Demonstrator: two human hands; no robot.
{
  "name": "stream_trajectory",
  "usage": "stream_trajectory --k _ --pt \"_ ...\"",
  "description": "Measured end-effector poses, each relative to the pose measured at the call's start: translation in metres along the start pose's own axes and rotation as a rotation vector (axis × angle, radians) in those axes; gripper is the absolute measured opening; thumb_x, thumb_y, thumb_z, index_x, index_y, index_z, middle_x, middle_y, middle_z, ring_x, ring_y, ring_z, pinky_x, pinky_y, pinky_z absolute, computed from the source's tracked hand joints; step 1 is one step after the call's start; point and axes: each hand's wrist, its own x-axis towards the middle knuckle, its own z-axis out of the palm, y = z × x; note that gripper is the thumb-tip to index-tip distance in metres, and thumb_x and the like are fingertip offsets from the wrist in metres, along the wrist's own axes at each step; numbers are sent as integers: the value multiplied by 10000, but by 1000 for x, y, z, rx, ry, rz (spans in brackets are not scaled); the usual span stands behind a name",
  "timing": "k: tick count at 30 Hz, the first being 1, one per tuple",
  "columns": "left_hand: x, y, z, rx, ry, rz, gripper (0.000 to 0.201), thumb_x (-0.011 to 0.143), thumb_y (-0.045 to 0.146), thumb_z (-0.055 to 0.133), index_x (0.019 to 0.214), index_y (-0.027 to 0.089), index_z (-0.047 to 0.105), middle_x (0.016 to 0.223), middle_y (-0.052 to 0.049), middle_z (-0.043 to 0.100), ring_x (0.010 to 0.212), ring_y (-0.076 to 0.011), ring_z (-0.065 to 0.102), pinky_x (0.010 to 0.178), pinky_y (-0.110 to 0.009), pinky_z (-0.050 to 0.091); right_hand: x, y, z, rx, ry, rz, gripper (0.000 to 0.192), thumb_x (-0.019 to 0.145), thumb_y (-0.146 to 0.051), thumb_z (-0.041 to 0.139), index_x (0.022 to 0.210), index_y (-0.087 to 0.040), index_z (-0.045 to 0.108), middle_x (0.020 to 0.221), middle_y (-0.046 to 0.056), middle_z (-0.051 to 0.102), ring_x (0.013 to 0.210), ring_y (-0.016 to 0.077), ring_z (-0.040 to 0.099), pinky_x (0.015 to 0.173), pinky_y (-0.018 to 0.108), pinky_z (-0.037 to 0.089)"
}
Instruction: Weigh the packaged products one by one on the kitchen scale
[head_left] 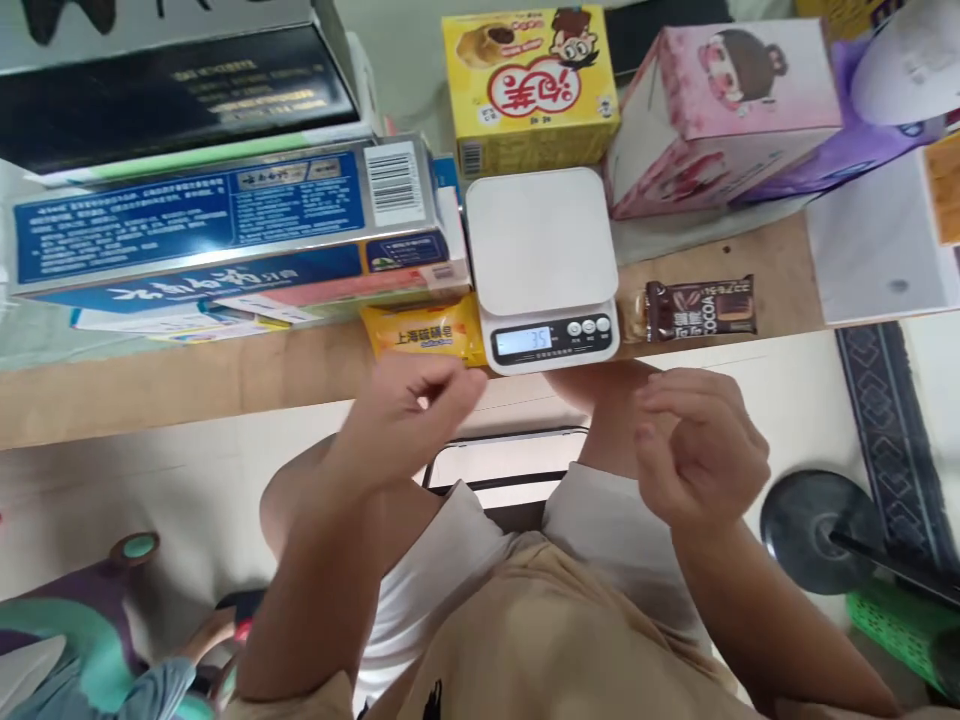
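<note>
**Empty hands before a bare scale**

The left hand (409, 405) hovers with fingers loosely curled on nothing, nearest the yellow soap packet (425, 332) at its 12 o'clock. The right hand (701, 450) is likewise half-curled and empty, below the brown cocoa snack bar (701, 308). Between them stands one white digital kitchen scale (541, 262) with a bare platform (its display seems to read 35). Judging by this, nothing is being weighed now; both small packets lie beside the scale, at 9 and 3 o'clock. Behind it: one yellow puff-pastry box (531, 85), one pink cartoon box (720, 110), and a stack of blue boxes (217, 225) at 10 o'clock.
</note>
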Motion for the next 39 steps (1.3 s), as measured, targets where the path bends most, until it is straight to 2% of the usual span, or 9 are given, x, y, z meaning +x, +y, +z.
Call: stream_trajectory --k 7,11,14,20,23,27,30,35,39 --pt "17 20 92 130 -40 250 130 906 191 586 776 202 581 736 8 659 675 -124 591 635 -273 468 -6 82 -47 -161 170 36 348 810 -246 762 1142 -263 658 1016 68 690 919 240 678 784 412 542" --pt "47 32 115 330 10 296 121 900 181 602 1018 204 613 1061 -83 717 1012 -226 663 880 -365 547 19 113 -59 -227 -123 -39 569 810 -386 794 1334 -284 598 1389 132 647 1325 382 620 1096 607 506" --pt "70 40 125 403 11 283 246 849 171 647 1086 216 597 1110 -97 692 1046 -262 648 917 -414 551 31 122 -56 -199 -264 46 403 872 -342 713 1259 -288 612 1421 101 659 1428 380 569 1170 639 442" --pt "91 45 129 479 -49 292 538 757 166 748 1252 267 563 1229 -113 624 1154 -306 618 980 -442 543 30 132 -48 -165 -263 66 218 901 -396 669 1065 -252 650 1208 85 730 1127 281 702 960 482 531" --pt "94 48 128 585 -68 275 629 758 179 760 1339 277 541 1327 -124 601 1243 -334 575 1052 -462 499 23 148 -51 -228 -111 40 281 874 -463 737 1001 -223 663 1102 110 701 1020 230 684 825 384 545" --pt "103 45 135 704 -98 290 565 787 234 758 1318 282 571 1309 -99 667 1276 -380 542 1078 -502 441 11 180 -56 -385 159 68 351 775 -441 858 929 -205 648 935 81 693 953 222 666 840 386 546" --pt "112 36 142 719 -129 339 458 811 229 741 1246 268 602 1136 -69 721 1237 -374 561 1091 -505 416 6 192 -57 -443 113 186 354 751 -449 880 900 -219 657 914 77 696 931 239 663 839 424 548" --pt "114 45 136 732 -77 334 488 728 157 744 1196 248 640 1118 -70 735 1149 -356 612 1048 -499 429 11 165 -60 -467 69 248 276 818 -387 829 995 -222 697 1254 153 686 1221 336 688 1039 530 551" --pt "109 61 101 741 51 343 500 715 147 732 1199 255 668 1226 -90 737 1209 -390 614 1059 -563 431 27 130 -56 -437 119 136 207 836 -261 786 1018 -224 693 1216 134 711 1169 307 720 1010 467 579"
